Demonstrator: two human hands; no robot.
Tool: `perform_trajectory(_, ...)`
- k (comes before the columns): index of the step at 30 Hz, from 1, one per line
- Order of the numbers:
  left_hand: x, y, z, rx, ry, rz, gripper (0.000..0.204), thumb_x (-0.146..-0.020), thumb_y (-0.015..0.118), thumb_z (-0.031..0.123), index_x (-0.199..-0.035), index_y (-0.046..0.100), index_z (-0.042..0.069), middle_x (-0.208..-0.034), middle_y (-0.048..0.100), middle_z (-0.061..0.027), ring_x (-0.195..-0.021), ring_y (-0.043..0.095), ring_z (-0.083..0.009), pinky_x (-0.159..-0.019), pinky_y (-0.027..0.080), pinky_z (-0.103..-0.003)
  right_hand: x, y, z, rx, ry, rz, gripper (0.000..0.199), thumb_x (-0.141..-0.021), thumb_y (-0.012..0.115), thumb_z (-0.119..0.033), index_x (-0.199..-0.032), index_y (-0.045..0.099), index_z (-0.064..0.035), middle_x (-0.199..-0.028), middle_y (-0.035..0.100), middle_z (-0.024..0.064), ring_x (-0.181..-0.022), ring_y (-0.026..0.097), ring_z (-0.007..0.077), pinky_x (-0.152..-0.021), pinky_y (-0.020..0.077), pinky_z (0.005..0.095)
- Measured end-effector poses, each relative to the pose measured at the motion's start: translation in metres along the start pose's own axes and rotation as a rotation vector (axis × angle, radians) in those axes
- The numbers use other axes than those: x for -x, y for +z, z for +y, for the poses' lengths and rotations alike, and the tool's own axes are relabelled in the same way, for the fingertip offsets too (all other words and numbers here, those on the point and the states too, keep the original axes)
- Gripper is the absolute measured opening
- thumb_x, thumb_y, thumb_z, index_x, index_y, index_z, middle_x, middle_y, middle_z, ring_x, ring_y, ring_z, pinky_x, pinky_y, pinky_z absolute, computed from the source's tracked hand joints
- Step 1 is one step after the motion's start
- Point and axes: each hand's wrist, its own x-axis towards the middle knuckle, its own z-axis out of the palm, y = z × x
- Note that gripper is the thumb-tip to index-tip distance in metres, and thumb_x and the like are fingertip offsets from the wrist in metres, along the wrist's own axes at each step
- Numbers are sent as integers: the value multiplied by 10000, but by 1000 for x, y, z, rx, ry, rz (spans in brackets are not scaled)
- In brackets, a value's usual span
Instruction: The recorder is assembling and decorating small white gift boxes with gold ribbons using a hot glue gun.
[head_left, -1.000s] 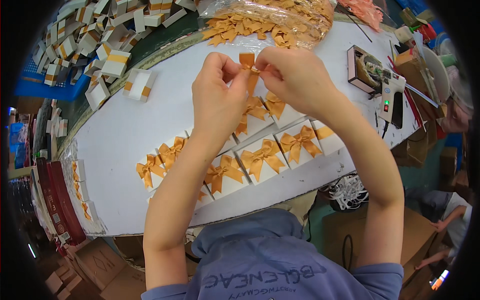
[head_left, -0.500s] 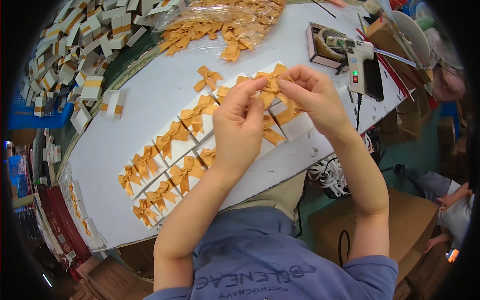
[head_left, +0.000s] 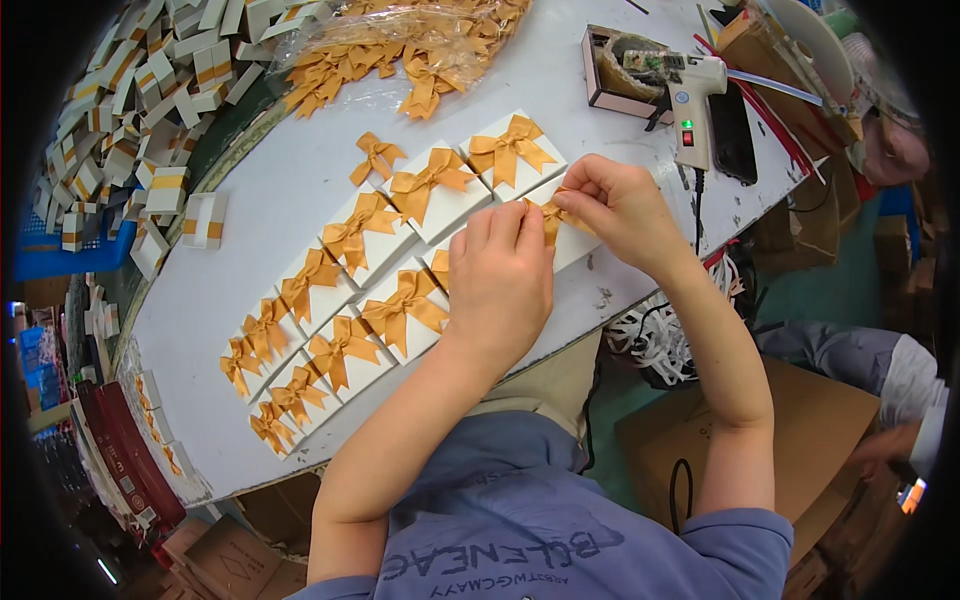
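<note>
Two rows of white gift boxes, each with a gold satin bow on its lid, run diagonally across the white table. My left hand [head_left: 500, 285] and my right hand [head_left: 622, 212] meet over the right end of the nearer row. Between them is a gold bow [head_left: 549, 214], its ends pinched in the fingertips of both hands, on a partly hidden white box [head_left: 578, 243]. Just beyond, a box at the far right end carries a spread bow [head_left: 510, 150]. My left hand covers part of the neighbouring box and bow. One loose bow [head_left: 375, 157] lies behind the far row.
A clear plastic bag of bows [head_left: 440, 50] lies at the back. Many white boxes [head_left: 150, 100] are heaped at the far left, near one open box piece [head_left: 204, 220]. A glue gun [head_left: 697, 110] and a phone [head_left: 735, 140] sit back right. A co-worker's hand [head_left: 885, 447] blurs at right.
Both hands have shifted from the bow on the far row's end box to the bow on the nearer row's end box. The far bow is now uncovered. The view has shifted slightly.
</note>
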Motion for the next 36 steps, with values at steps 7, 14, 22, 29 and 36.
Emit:
perform_trajectory(7,2,5,-1,-286,119,49,340,-744,617,134,-1065,578,28,-1040,540,-59,-1011,475,-208,-878,286,-371,1,-2,-6,251,-75,72,184,-729,681,-97,-852,562,-29,-698,608,109,-594,580,246,-541,451,315)
perform_trajectory(14,5,3,-3,-423,176,-39,394,-758,571,205,-1114,578,37,-1071,530,-73,-1049,448,-191,-893,261,-394,31,5,6,703,-629,167,459,-701,679,-249,-1098,562,-50,-1167,533,88,-1016,524,227,-785,411,335)
perform_trajectory(22,12,10,-3,-412,153,-9,463,-741,598,260,-1143,546,36,-1167,504,-67,-1112,428,-186,-924,248,-395,44,1,7,915,-508,-34,667,-710,624,-452,-1236,490,-64,-1341,422,79,-1189,416,227,-966,306,401)
perform_trajectory(29,22,-1,-8,-244,176,-4,567,-740,614,252,-1239,457,35,-1260,436,-127,-1145,403,-250,-936,255,-403,41,0,5,794,-510,-118,786,-693,641,-467,-1307,402,-38,-1380,370,110,-1215,391,268,-975,307,390)
perform_trajectory(36,99,-83,-26,19,105,-69,638,-689,668,171,-1253,428,-5,-1285,425,-179,-1183,398,-319,-897,319,-415,45,0,-31,663,-429,-10,796,-724,662,-348,-1350,319,3,-1389,311,217,-1276,311,342,-1029,251,396)
